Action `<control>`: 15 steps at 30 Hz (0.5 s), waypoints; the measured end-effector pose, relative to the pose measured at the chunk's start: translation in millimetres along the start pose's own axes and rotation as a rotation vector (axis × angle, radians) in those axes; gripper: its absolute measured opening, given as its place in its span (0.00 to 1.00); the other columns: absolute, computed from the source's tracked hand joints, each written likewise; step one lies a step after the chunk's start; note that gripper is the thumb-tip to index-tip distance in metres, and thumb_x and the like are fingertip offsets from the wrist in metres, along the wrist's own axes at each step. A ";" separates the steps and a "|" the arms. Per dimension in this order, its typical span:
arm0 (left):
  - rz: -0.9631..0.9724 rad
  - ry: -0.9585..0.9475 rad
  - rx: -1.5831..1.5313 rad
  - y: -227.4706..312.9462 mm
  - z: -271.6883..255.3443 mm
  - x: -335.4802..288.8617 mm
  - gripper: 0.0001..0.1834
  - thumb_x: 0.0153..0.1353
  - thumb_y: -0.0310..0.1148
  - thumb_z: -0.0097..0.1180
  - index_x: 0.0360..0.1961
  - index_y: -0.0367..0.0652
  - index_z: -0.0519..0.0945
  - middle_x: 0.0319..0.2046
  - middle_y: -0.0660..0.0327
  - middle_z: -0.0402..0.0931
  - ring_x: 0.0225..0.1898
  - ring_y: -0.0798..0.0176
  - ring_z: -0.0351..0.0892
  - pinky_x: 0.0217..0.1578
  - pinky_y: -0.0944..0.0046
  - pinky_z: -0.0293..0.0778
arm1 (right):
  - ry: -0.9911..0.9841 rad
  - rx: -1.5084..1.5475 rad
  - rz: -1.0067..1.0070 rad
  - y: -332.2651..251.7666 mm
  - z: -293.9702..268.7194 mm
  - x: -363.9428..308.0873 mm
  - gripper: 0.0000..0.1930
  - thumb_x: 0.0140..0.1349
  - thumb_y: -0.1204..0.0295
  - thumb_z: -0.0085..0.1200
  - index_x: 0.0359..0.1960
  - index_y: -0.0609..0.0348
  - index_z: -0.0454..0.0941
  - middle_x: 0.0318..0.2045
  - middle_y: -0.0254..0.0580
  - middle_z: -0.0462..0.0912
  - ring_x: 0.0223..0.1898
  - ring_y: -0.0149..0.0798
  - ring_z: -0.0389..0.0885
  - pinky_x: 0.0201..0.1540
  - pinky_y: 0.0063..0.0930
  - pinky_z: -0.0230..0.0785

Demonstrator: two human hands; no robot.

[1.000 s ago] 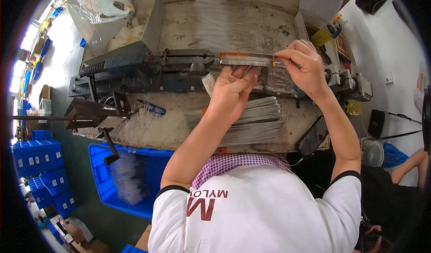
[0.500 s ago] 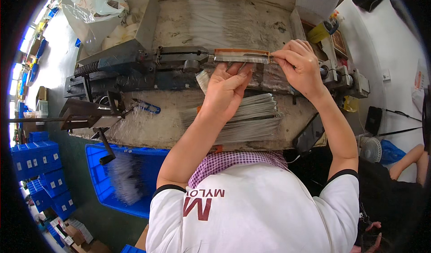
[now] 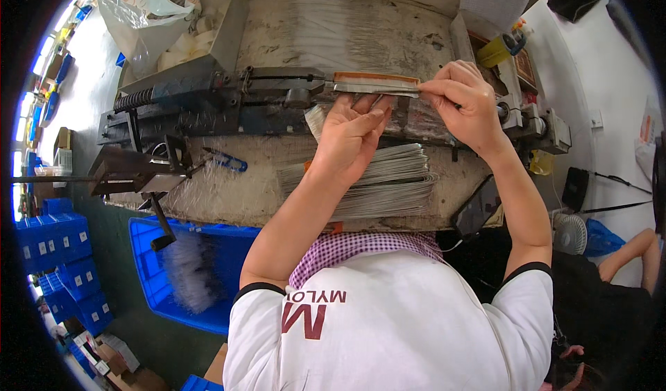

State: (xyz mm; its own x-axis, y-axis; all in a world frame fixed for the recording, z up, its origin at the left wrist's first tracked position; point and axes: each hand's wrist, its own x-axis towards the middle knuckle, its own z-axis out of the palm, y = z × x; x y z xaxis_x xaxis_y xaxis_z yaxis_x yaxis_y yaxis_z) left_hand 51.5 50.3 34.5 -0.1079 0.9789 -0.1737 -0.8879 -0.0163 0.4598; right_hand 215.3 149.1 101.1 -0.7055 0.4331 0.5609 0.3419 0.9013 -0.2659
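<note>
While the right hand [image 3: 462, 101] pinches the right end of a thin, orange-edged silvery strip [image 3: 375, 86] at the dark metal machine [image 3: 267, 120], left hand [image 3: 352, 134] curled beneath, grip indeterminable, the strip appears light, flexible, best held by its ends.

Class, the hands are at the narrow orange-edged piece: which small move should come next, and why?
Perhaps a slight nudge to straighten the orange-edged piece. The right hand pinches its right end, which sits slightly lower in the picture than its left, though the lens may exaggerate this. The left hand has fingers at the near edge and could steady it.
</note>
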 end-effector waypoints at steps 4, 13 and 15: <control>0.002 -0.026 -0.020 0.7 -0.2 -0.4 0.28 0.59 0.12 0.43 0.60 0.37 0.54 0.56 0.47 0.62 0.58 0.51 0.67 0.61 0.57 0.66 | -0.046 0.004 -0.052 -5.5 4.3 -3.4 0.05 0.45 0.79 0.60 0.26 0.58 0.81 0.22 0.35 0.75 0.31 0.38 0.75 0.40 0.32 0.65; 0.005 -0.053 0.047 2.4 -0.1 0.6 0.28 0.61 0.13 0.42 0.60 0.38 0.50 0.59 0.46 0.57 0.61 0.55 0.63 0.62 0.61 0.63 | -0.123 0.157 0.378 -28.4 -8.2 -7.2 0.13 0.55 0.77 0.52 0.44 0.60 0.74 0.24 0.49 0.79 0.28 0.52 0.79 0.30 0.39 0.69; 0.013 -0.079 0.031 0.8 -5.0 2.1 0.28 0.60 0.13 0.42 0.60 0.38 0.49 0.59 0.46 0.57 0.61 0.55 0.63 0.62 0.61 0.63 | -0.170 0.224 0.483 -36.2 -12.8 -8.5 0.15 0.57 0.77 0.49 0.48 0.61 0.72 0.24 0.53 0.79 0.26 0.55 0.79 0.27 0.40 0.69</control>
State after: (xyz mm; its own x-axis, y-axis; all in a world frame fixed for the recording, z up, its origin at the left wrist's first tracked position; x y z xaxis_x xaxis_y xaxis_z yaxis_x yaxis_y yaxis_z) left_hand 48.4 51.3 30.2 -0.0829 0.9916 -0.0991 -0.8723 -0.0241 0.4883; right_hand 216.8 112.7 116.0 -0.5980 0.7750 0.2043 0.5239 0.5709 -0.6322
